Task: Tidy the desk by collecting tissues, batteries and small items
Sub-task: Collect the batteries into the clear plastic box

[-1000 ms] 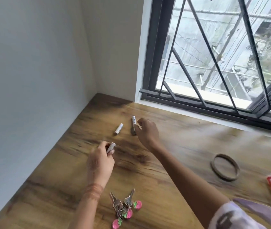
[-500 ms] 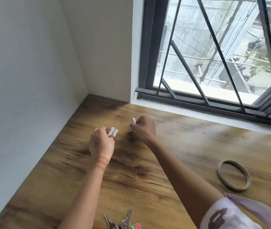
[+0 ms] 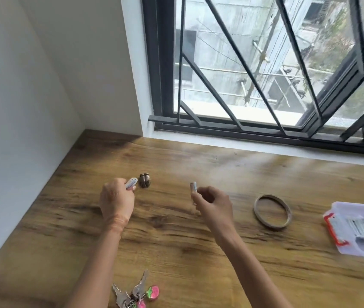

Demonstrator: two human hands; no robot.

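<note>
Well right of right hand (image 3: pixel 210 204), past ring (image 3: pixel 272 211): plastic box (image 3: pixel 352 208), likely drop spot. Its fingers (image 3: pixel 214 193) pinch battery (image 3: pixel 193 188), long axis upright; this hand nearer. Left hand (image 3: pixel 116 201) grips batteries (image 3: pixel 131 184); brown trinket (image 3: pixel 145 180) just beside, on worktop (image 3: pixel 176 241).

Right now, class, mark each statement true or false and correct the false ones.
1. The left hand and the right hand each hold at least one battery. True.
2. The brown ring lies inside the plastic box. False: it lies on the desk, left of the box.
3. The keys lie nearest the camera. True.
4. The right hand holds the small brown object. False: it sits on the desk beside the left hand.
</note>
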